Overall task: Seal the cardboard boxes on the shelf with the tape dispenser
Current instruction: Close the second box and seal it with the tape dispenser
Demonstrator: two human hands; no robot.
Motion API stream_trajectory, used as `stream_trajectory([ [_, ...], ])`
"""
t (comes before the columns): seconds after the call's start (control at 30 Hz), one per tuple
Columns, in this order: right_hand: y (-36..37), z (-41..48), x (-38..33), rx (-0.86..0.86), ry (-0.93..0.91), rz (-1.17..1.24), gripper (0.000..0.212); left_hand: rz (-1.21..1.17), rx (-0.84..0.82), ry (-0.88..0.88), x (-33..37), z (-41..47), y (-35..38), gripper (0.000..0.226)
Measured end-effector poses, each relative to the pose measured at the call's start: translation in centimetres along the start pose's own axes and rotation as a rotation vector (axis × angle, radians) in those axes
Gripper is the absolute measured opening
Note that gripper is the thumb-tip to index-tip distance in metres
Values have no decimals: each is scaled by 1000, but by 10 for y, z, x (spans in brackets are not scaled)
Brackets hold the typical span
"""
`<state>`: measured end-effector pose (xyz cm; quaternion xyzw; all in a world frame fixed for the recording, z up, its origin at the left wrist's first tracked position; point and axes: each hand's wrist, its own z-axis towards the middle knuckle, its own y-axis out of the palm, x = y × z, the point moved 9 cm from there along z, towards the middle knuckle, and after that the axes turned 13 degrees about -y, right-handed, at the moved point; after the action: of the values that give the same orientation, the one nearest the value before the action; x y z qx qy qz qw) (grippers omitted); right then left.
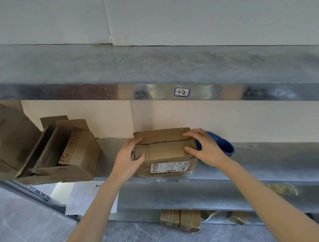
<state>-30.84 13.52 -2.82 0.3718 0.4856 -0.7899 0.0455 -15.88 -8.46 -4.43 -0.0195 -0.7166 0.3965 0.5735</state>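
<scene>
Your left hand and right hand clasp opposite ends of the cardboard box on the shelf, fingers curled over its flaps. The tape dispenser lies just right of it.

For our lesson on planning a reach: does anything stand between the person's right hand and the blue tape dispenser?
Nothing visible does. The tape dispenser lies on the shelf just right of the box, directly behind the right hand, which partly hides it.
</scene>
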Motion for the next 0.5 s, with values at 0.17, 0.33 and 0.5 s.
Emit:
stream_trajectory([
  [0.17,2,-5,5,39,-5,-51,29,4,2,40,1,-1,3,40],
  [0.33,-6,-6,-1,140,-27,-253,34,20,-11,82,8,-1,11,35],
  [0.5,19,0,-8,24,-91,-212,53,131,113,101,17,3,8,32],
])
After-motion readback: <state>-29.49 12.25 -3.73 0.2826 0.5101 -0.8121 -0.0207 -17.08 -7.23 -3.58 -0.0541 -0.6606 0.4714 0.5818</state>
